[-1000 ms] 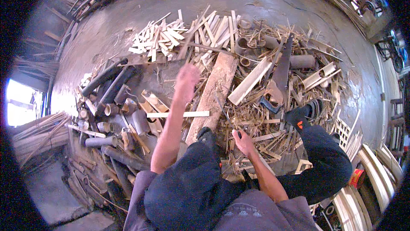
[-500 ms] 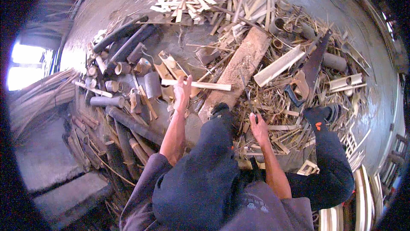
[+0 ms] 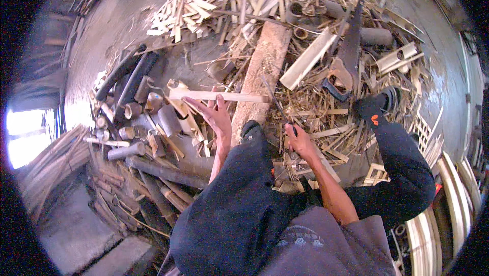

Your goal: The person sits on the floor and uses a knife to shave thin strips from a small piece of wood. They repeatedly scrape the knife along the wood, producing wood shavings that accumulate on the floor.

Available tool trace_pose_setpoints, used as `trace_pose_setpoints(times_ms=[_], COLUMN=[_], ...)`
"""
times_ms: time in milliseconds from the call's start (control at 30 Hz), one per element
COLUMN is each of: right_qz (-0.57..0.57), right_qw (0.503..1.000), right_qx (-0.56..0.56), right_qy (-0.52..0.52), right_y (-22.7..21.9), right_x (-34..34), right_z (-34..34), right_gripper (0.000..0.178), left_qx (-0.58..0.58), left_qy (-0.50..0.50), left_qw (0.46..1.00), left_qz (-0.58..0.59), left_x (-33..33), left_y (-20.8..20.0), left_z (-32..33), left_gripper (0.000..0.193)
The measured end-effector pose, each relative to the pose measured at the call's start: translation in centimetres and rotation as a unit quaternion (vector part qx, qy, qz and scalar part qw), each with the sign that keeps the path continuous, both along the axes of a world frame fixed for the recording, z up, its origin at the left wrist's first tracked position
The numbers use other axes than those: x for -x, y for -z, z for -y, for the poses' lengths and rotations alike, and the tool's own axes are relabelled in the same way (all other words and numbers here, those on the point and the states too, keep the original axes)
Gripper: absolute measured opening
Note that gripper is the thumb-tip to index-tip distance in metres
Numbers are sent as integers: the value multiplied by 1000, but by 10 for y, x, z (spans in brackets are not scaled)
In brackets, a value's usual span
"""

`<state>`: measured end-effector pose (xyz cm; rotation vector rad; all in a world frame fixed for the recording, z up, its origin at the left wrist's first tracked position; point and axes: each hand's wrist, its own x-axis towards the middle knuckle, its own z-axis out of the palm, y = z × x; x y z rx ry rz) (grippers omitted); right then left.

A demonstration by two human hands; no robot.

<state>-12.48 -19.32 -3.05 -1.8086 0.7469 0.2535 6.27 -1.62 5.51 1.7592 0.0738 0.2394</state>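
A pale, flat bamboo strip lies across my left hand, held between the thumb and the outstretched fingers. Its right end is over a rough wooden plank, which slants away from my foot. My right hand is closed round the dark handle of a thin-bladed knife. The blade points up and left, its tip close to the plank and the strip's right end. Below the left hand my trouser leg hides part of the forearm.
A handsaw lies on bamboo shavings at the right, beside a split bamboo piece. Cut strips are heaped at the far side. Bamboo tubes lie at the left. Long split bamboo lies at lower right.
The view has swung, shifting the scene leftward. My left fingers have spread under the bamboo strip. My right hand, with the knife, has come nearer the strip's right end.
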Motion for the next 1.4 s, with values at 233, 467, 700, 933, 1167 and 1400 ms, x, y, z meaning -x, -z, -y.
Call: trace_pose_setpoints(times_ms=[233,467,700,933,1167,1400], right_qz=[4,-13,48,104,-69,-12], right_qw=[996,995,997,992,995,998], right_qx=[83,92,37,-32,63,46], right_qy=[11,19,-43,-58,-20,28], right_y=[12,3,-74,-85,-10,-7], right_x=[4,-2,-25,-33,-2,-1], right_z=[-3,-6,-37,-59,-6,-18], right_gripper=[65,66,53,53,76,71], left_qx=[87,77,-257,-292,-171,51], left_qy=[-39,12,53,26,55,59], left_qw=[993,996,964,951,979,995], left_qz=[76,-48,-35,-99,-96,-68], left_x=[2,-6,22,37,32,10], left_y=[-32,-96,-88,-52,-70,-41], left_z=[16,13,9,-1,13,-1], left_gripper=[87,35,44,56,53,53])
